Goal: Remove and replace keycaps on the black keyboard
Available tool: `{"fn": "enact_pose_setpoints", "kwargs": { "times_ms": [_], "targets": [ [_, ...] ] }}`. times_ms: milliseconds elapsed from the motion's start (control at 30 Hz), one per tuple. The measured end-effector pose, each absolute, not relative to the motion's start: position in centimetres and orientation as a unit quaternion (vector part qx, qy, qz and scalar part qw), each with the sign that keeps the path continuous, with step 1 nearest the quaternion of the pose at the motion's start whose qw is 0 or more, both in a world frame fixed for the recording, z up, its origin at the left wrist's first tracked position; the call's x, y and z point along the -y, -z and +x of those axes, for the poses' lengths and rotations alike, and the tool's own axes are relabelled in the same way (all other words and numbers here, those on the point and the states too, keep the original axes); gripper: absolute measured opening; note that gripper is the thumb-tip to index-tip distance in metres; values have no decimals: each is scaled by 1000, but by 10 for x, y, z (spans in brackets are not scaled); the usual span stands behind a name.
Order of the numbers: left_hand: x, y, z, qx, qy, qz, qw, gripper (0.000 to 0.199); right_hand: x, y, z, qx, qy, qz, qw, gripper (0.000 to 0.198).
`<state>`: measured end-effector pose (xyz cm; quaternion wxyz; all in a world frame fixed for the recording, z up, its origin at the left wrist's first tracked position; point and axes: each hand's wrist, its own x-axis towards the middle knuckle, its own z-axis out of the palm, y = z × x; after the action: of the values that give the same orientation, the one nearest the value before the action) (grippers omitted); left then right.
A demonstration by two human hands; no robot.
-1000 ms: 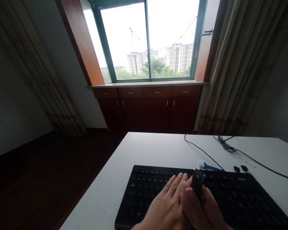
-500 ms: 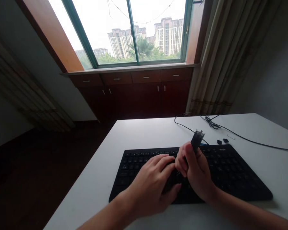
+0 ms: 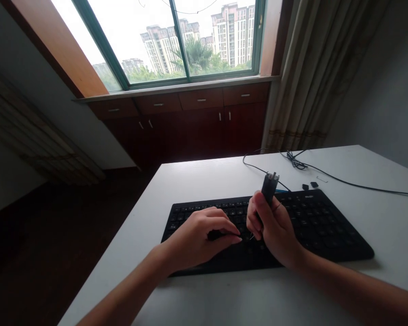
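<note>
A black keyboard lies across the white table under both hands. My right hand is wrapped around a black keycap puller, held upright with metal prongs at its top. Thin wire shows below that fist, close to the keys. Over the left-middle keys, my left hand has its thumb and index fingertips brought together in a pinch beside the wire. Whatever may be between those fingertips cannot be made out. Two loose black keycaps rest on the table behind the keyboard, with a thin bent wire near them.
A black cable runs over the back of the white table, bundled in a coil. Beyond the table stand a dark red cabinet and a window. Curtains hang at both sides.
My left hand's spread fingers have come together into a pinch, slightly farther left of the right hand. The right hand still grips the puller. The whole view has shifted a little.
</note>
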<state>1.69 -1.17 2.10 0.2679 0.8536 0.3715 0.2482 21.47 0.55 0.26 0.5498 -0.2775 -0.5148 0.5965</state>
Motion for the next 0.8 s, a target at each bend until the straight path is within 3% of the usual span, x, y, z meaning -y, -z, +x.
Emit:
{"fn": "enact_pose_setpoints", "kwargs": {
  "times_ms": [300,600,800],
  "targets": [
    [11,-24,13,-432,-211,843,241,15,-6,-1,216,534,-608,-284,515,47],
    [7,-25,3,-324,-181,913,171,19,-9,-2,216,529,-612,-273,521,42],
    [6,-23,-4,-331,-193,905,185,19,-12,-2,218,513,-636,-243,523,39]
  ]
}}
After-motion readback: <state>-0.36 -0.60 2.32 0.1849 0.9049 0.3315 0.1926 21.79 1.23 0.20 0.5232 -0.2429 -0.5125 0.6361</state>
